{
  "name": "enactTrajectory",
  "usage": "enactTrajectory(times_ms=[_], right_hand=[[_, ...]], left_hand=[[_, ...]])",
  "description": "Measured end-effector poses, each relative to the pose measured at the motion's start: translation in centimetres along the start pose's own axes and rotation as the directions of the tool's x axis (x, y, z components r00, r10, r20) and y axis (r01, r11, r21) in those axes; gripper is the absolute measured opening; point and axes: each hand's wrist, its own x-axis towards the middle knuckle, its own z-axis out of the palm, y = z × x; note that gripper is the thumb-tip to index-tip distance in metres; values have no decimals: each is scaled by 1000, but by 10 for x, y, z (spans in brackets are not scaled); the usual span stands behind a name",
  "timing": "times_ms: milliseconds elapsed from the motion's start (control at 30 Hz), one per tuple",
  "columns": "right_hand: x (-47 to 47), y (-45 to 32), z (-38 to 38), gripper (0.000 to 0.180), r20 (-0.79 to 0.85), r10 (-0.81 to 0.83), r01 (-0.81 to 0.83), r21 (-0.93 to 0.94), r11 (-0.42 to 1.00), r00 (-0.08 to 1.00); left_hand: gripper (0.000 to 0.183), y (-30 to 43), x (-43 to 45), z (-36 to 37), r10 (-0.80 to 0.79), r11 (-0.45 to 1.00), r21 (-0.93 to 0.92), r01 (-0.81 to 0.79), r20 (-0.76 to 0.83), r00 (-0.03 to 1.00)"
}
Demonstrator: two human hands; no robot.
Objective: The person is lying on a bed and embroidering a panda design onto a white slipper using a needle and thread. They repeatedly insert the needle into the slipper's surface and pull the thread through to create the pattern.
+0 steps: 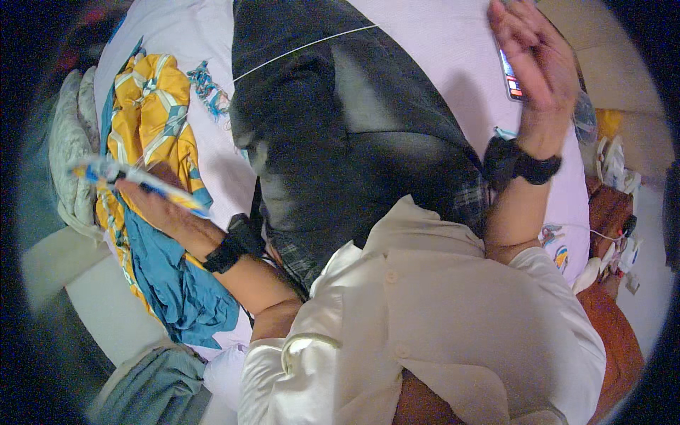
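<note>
My left hand (154,204) is at the left, blurred by movement. It holds a narrow white, blue and orange strip (175,197), also blurred, so its make is unclear. Beneath and beside that hand lies yellow cloth (127,95) with white and blue patterned bands, along with crumpled teal cloth (175,287). At the upper right, my right hand (539,64) is over a lit smartphone (514,90) and partly hides it. Blur and the picture's edge obscure its fingertips, so any grip there is unclear. A thin white cord (297,52) crosses above my dark trousers (297,133).
Pale pink bedding (425,32) lies beneath me. A tangle of coloured threads (210,90) rests near the yellow cloth. Grey pillows or folded bedding (74,143) lie at the far left. To the right are a reddish-brown box-like object (605,212), small clutter and a white cable (603,234).
</note>
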Motion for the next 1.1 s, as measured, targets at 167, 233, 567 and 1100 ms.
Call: enactTrajectory(times_ms=[167, 233, 567, 1100], right_hand=[[13, -13, -54, 10, 111, -661, 314, -929, 196, 742], [11, 24, -24, 12, 108, -608, 269, -946, 180, 786], [-32, 120, 93, 11, 619, -141, 632, -771, 74, 772], [-40, 123, 98, 12, 614, 50, 613, -789, 33, 788]], left_hand=[[20, 17, -7, -41, -108, 778, -613, 137, 84, 991], [20, -7, -16, -13, -223, 590, -724, 357, 279, 934], [26, -78, -78, 139, -443, 85, -526, 846, 741, 505], [33, -57, -110, 142, -711, 159, -659, 735, 440, 548]])
